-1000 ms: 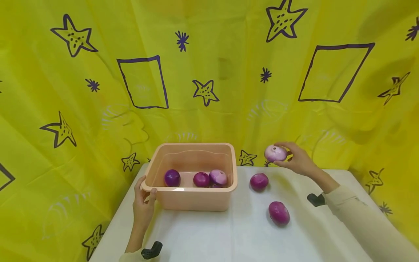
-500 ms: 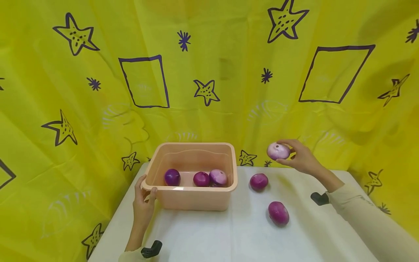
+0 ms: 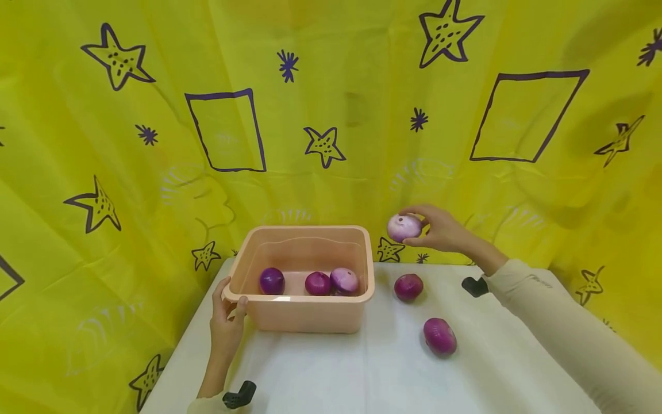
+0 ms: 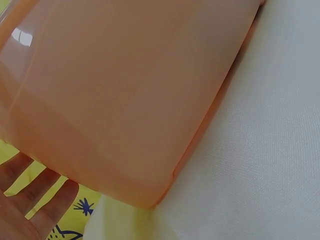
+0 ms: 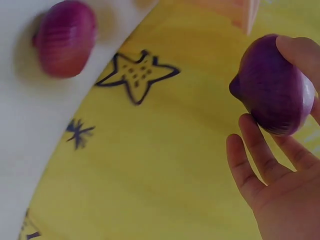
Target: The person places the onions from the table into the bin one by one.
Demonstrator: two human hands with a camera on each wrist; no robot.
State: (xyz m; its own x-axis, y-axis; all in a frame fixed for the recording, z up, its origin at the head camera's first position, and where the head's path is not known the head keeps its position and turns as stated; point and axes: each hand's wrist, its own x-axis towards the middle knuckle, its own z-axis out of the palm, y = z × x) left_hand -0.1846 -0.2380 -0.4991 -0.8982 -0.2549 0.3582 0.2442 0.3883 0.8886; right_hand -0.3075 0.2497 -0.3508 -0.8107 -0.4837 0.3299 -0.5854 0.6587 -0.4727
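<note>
My right hand holds a red onion between thumb and fingers, in the air to the right of a peach plastic bin. In the right wrist view the held onion shows its dark purple skin and pointed tip, with the thumb across its top. At the bin's near left corner my left hand grips the rim, thumb on the near side. Inside the bin lie a dark purple onion, a magenta onion and a paler onion, the last two side by side.
Two more red onions lie on the white table right of the bin: one farther back, one nearer. Behind the white table hangs a yellow curtain with drawn stars, close to the table's back edge.
My right hand first drifts slightly right, then moves left and a little up with the onion, closer to the bin. The left hand and the bin stay put.
</note>
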